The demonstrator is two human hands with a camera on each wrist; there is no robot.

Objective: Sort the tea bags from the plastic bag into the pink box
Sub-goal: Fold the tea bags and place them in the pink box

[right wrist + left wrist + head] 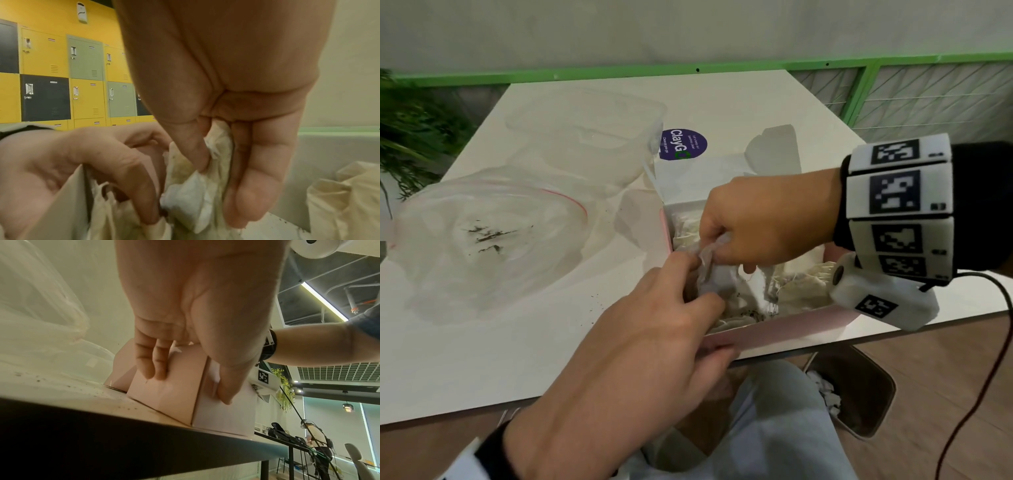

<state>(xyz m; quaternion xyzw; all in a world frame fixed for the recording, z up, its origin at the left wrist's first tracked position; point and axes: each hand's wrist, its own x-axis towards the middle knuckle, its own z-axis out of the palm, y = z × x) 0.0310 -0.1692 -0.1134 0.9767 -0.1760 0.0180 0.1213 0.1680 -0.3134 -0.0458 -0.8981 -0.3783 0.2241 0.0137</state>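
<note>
The pink box [791, 329] stands open near the table's front edge, with several pale tea bags [804, 287] lying inside. Over its left half my right hand [717, 245] pinches a crumpled tea bag [709, 270] between thumb and fingers; the right wrist view shows this tea bag [191, 191] hanging from my right hand [220, 181]. My left hand [709, 308] grips the box's near left corner, thumb on the outer front wall [168, 399], fingers [144, 203] hooked over the rim and touching the bag. The clear plastic bag [489, 240] lies at the left holding only dark crumbs.
A clear plastic container [592, 137] sits behind the plastic bag, beside a purple sticker [683, 144]. The box's white lid [705, 178] lies open behind it. Tea crumbs dot the table. A bin [859, 394] stands under the front edge, and a cable hangs at the right.
</note>
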